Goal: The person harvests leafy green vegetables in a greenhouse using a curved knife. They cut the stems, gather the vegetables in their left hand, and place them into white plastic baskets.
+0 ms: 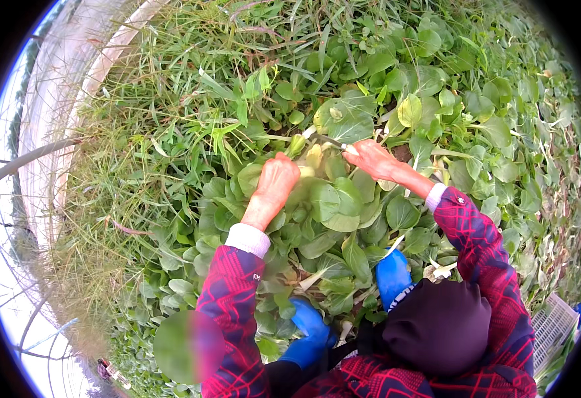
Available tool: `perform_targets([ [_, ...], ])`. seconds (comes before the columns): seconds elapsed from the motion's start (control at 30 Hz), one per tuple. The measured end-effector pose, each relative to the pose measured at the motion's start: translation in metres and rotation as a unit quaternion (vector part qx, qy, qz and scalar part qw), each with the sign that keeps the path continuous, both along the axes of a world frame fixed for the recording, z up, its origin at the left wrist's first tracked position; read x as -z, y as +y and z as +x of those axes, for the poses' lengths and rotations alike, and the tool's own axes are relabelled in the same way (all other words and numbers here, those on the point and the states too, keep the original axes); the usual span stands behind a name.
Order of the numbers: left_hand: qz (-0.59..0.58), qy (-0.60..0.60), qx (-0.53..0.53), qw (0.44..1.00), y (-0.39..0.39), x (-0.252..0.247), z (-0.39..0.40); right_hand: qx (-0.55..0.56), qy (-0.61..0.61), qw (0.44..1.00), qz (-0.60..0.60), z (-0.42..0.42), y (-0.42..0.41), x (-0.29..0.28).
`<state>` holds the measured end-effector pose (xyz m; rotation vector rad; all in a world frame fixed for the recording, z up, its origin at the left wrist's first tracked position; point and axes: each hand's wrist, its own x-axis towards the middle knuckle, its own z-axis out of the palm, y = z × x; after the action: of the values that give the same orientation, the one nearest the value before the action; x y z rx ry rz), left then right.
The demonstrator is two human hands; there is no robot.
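My left hand (pixel 276 181) is curled into a fist around part of a leafy green plant (pixel 296 145), whose pale stalk shows just above the knuckles. The fingertips are hidden. My right hand (pixel 370 160) grips a small knife (pixel 332 142) by its handle. Its dark, narrow blade points left, toward the plant stalks beside my left hand. Yellowed leaves (pixel 314 155) lie between the two hands. Just below them spread broad, round green leaves (pixel 326 201).
Dense grassy weeds (pixel 171 114) grow on the left, up to pale plastic sheeting (pixel 54 119) and a curved pipe (pixel 29 160). Blue boots (pixel 394 276) stand among the plants. A white plastic crate (pixel 553 328) is at lower right. Cut pale stalks (pixel 439 268) lie near the right boot.
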<state>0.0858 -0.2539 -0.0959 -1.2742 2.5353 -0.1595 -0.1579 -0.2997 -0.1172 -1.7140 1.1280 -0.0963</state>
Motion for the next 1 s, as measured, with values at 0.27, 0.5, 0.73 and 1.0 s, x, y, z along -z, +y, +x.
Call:
perform_targets([
  [0.27,0.015,0.037,-0.023,0.999,0.002,0.004,-0.004,0.026,-0.041,0.995,0.087,0.021,-0.016,0.043],
  [0.5,0.051,0.066,-0.06,0.995,0.009,-0.032,0.007,-0.083,0.018,0.996,-0.026,0.012,-0.019,0.025],
  [0.73,-0.092,0.086,0.026,0.992,0.052,-0.134,-0.034,0.271,-0.275,0.91,0.153,-0.05,0.036,-0.039],
  [1.0,-0.037,0.114,0.196,0.973,0.099,-0.131,-0.084,0.44,-0.526,0.63,0.365,-0.062,0.108,-0.021],
])
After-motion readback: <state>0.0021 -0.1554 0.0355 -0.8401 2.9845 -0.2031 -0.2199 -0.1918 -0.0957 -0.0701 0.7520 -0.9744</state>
